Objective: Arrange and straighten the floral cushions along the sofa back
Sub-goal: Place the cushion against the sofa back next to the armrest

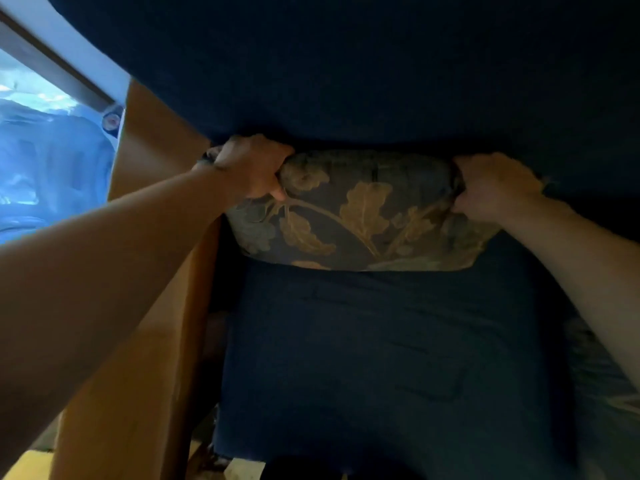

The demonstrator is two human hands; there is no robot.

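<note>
Looks like it's partway through: one cushion (360, 216) sits on the dark blue seat (374, 358), top edge tucked against the sofa back (346, 64), roughly level. Another floral bit (602, 382) peeks in at the right edge, so there's probably more to go. Left hand (249, 168) and right hand (491, 185) each have a grip clamped tight on an upper corner, fabric bunched.

orange curtain (152, 306) at left, bright window (41, 140) beyond it

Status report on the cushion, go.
Left hand and right hand shut on floral cushion top corners. Cushion against dark blue sofa back, on seat. Nothing in the way.
</note>
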